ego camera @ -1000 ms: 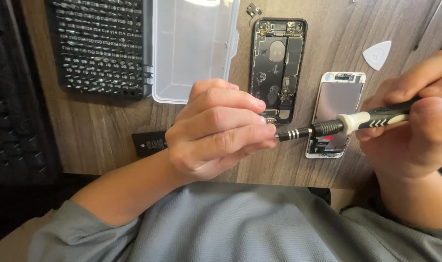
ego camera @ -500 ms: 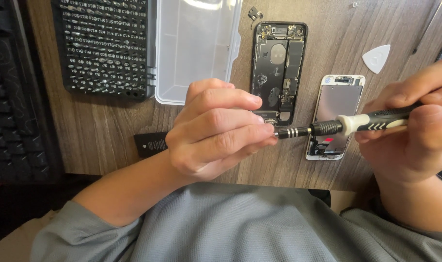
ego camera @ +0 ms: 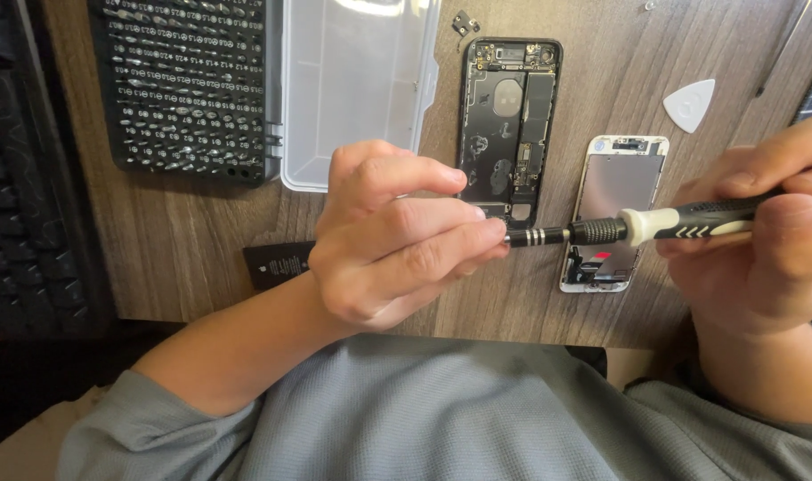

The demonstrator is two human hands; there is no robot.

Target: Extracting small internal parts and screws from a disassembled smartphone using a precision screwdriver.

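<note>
My right hand (ego camera: 762,240) grips the black and white handle of a precision screwdriver (ego camera: 655,227), held level above the wooden table. The fingers of my left hand (ego camera: 397,240) are pinched together at the screwdriver's metal tip; whatever sits between them is hidden. Behind the hands lies an opened black phone body (ego camera: 508,125) with its inner parts showing. To its right lies the detached white screen panel (ego camera: 615,205), face down.
A black tray of several screwdriver bits (ego camera: 188,89) with its clear lid (ego camera: 357,85) open sits at the back left. A white triangular pick (ego camera: 691,102), a small metal bracket (ego camera: 465,23), a black battery (ego camera: 281,264) under my left wrist, and a dark keyboard (ego camera: 19,196) at far left.
Both hands stay together at the screwdriver tip with almost no movement. The view has shifted slightly.
</note>
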